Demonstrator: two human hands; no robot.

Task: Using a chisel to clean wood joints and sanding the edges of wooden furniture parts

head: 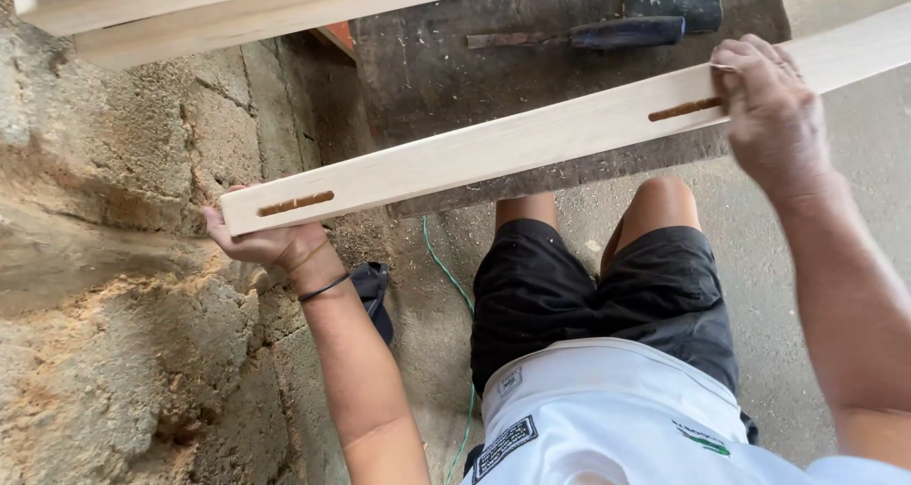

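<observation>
Both hands, left hand point(261, 243) and right hand point(771, 115), grip the slotted wooden plank point(531, 139).

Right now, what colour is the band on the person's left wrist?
Black: a thin band just below the left hand, which holds the pale wooden board. Head view shows it best.

A rough block wall point(123, 257) fills the left side, its grey blocks crusted with pale sawdust. The concrete floor point(835, 181) is grey and dusty under even daylight. A dark worn board point(446, 58) lies on it, carrying a dark-handled tool point(588, 34). A thin green cord point(446, 276) trails across the floor. Pale timber lengths point(190, 10) run across the top.
</observation>
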